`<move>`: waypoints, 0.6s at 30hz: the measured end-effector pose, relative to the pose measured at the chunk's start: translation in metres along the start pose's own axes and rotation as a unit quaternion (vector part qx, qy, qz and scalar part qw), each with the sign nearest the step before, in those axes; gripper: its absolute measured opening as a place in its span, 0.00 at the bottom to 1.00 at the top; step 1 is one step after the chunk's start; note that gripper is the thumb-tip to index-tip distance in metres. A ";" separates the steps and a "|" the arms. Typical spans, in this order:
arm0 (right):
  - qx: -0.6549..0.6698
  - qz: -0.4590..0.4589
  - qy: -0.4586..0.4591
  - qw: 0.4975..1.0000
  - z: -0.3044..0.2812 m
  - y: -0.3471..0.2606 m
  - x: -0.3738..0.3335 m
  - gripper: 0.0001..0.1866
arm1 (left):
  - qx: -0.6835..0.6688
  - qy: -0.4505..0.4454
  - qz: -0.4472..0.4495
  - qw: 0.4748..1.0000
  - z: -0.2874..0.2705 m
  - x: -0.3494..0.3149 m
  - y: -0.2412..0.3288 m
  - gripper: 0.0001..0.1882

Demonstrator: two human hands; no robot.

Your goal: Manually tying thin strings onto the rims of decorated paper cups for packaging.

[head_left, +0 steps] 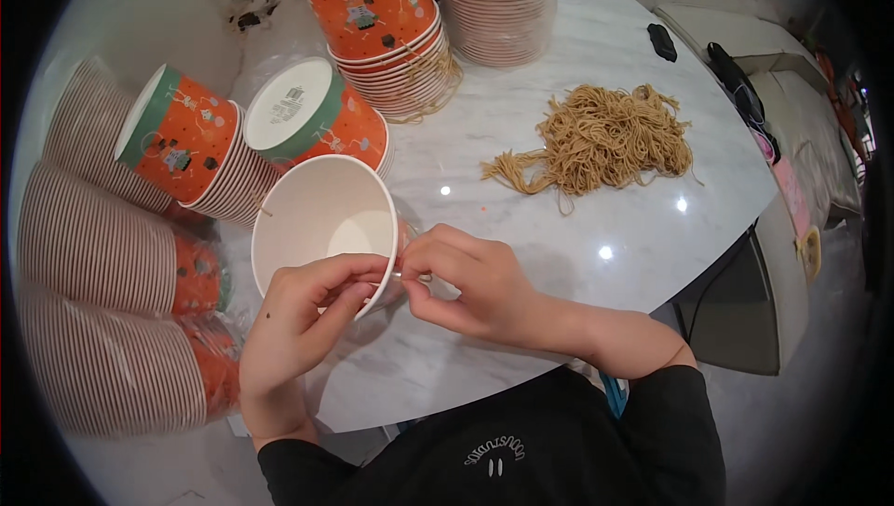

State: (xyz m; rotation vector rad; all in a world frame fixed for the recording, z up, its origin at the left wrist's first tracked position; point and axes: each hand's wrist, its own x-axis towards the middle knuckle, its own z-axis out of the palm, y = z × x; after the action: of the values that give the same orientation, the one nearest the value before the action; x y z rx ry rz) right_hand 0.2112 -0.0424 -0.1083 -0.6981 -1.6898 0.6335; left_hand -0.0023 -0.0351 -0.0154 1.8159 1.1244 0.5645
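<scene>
A large white-lined paper bucket [321, 208] is tilted on the table, its open mouth toward me. A bit of tan cord shows at its left rim. My left hand [303, 315] grips the near right rim, fingers inside the mouth and thumb close to the edge. Just outside that same rim, my right hand [475, 283] is closed in a pinch. A small pale end shows between the two hands; what it is cannot be made out. To the right lies a loose heap of tan cords [610, 138].
Orange and green paper buckets stand upside down in stacks [372, 17] at the back left. Tall sleeves of nested buckets [102, 236] lie along the left. Another tall stack [498, 3] stands behind. A small black object [662, 42] sits near the marble table's [521, 357] far right edge.
</scene>
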 end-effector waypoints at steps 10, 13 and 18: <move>-0.016 0.005 -0.001 1.000 0.004 0.002 -0.001 0.12 | -0.026 0.052 -0.037 0.998 0.014 -0.005 -0.001 0.11; -0.026 0.012 -0.012 1.000 0.005 0.000 -0.001 0.12 | 0.016 0.065 -0.012 0.998 0.016 -0.006 0.000 0.09; -0.048 -0.016 -0.013 0.999 0.003 -0.002 0.006 0.13 | 0.069 0.054 -0.007 0.996 0.012 -0.002 0.003 0.04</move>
State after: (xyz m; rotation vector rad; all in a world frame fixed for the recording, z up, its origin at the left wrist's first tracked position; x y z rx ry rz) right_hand 0.2075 -0.0396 -0.1041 -0.7323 -1.7610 0.5426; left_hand 0.0070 -0.0430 -0.0183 1.9131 1.2746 0.5961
